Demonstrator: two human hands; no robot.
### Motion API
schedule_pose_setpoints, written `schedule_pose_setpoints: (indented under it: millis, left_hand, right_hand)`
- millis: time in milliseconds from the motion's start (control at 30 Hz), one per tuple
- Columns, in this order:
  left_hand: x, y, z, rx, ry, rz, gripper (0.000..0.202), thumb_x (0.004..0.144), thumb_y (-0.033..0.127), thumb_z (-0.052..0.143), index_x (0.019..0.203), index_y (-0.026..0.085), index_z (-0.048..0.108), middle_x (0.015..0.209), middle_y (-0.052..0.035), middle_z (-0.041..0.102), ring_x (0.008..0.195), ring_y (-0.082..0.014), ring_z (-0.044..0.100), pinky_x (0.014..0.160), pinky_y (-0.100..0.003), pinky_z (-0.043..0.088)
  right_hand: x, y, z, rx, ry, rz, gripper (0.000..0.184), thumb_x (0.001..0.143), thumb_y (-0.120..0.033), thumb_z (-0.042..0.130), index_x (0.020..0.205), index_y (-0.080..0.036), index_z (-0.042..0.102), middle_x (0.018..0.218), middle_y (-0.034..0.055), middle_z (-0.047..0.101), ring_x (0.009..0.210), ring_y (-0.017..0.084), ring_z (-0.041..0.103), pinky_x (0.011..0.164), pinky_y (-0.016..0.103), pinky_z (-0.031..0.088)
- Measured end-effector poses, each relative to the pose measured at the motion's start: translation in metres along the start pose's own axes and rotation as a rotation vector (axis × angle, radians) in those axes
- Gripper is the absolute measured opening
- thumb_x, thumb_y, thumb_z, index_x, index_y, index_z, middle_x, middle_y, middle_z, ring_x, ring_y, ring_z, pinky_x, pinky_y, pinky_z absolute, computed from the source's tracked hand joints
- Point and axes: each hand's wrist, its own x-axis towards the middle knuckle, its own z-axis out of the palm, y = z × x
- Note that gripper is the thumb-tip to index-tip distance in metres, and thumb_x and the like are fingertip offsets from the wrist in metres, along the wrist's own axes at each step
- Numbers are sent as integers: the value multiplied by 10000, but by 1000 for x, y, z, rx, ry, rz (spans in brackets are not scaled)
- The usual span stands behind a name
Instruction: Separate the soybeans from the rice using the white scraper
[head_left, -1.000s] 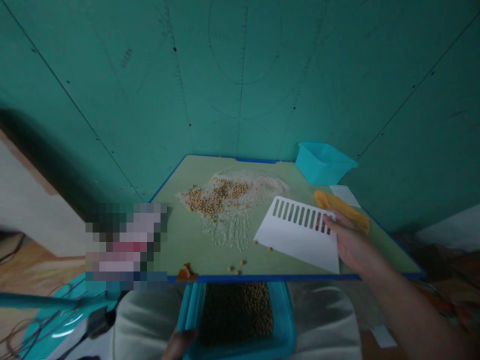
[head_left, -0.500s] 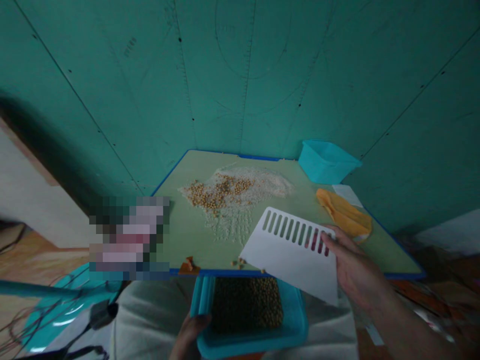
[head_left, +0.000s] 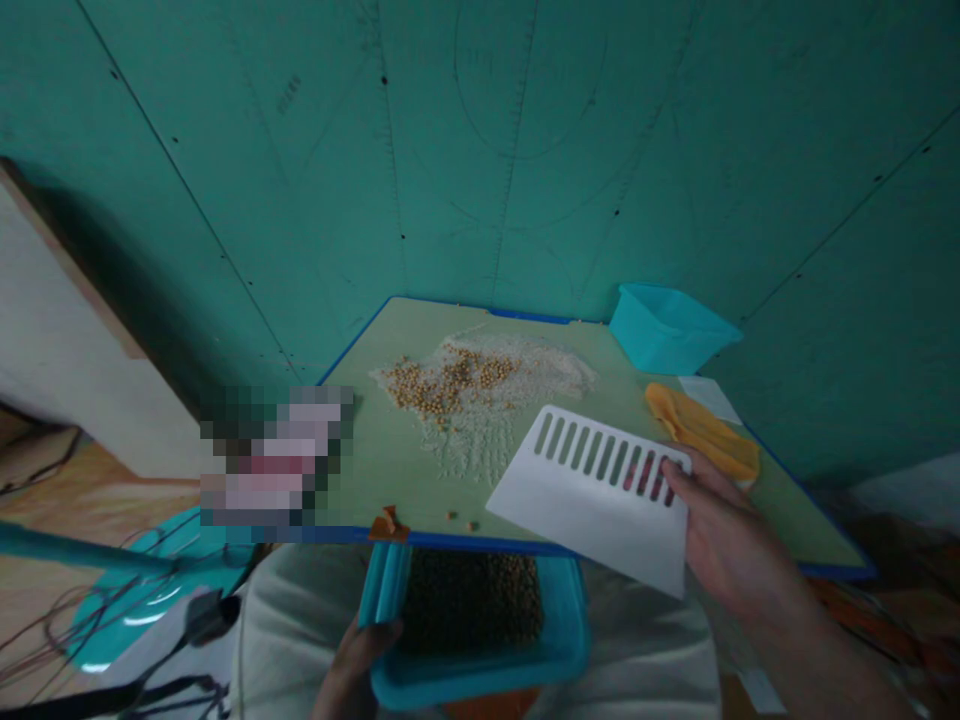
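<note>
My right hand (head_left: 724,530) grips a white slotted plastic scraper (head_left: 577,510) by its right end, holding it tilted above the table's near edge. My left hand (head_left: 352,655) is closed on the left rim of a blue plastic bin (head_left: 480,680), which sits between my knees below that edge. Dark grains and tan beans fill the bin's bottom. Tan round beans (head_left: 427,385) and white rice-like grains (head_left: 555,365) lie spread over the middle of the pale green table (head_left: 352,450). A couple of loose beans (head_left: 470,526) rest by the front edge, left of the scraper.
An empty-looking blue bin (head_left: 671,335) stands at the back right against the green wall (head_left: 570,150). Before it lie a yellow cloth (head_left: 705,435) and a white sheet. Orange tape (head_left: 390,524) sticks to the front edge. A pixelated item (head_left: 285,460) covers the left side.
The beans near the front edge are fewer. My left hand and the bin have shifted left relative to the table. The scraper stays in my right hand, and the whole view has swung slightly.
</note>
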Motion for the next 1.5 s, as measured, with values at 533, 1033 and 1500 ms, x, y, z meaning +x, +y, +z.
schedule_pose_setpoints:
  millis: [533,1033,1500]
  left_hand:
    - [19,-5,-26,-3,40,49,261,464,341,731,685,215,675,633,-6,716,999,-371,555,838,-424,428]
    - [26,-9,-39,-95,-95,8,269,527,335,766,770,227,725,844,20,754,1135,-323,480,890,-386,423]
    - [8,-3,-22,0,-7,-6,337,416,409,766,683,213,702,680,-15,740,1020,-377,547,851,-441,423]
  right_hand:
    - [42,18,67,21,-315,-17,207,685,-326,668,820,-229,545,674,-30,654,621,157,604,610,275,424]
    - [33,4,53,-17,-367,9,167,696,-300,666,824,-229,585,673,-18,651,674,176,620,647,300,448]
    - [128,-17,63,-11,-194,-392,186,630,-343,691,714,-240,561,648,-35,625,640,169,590,641,323,452]
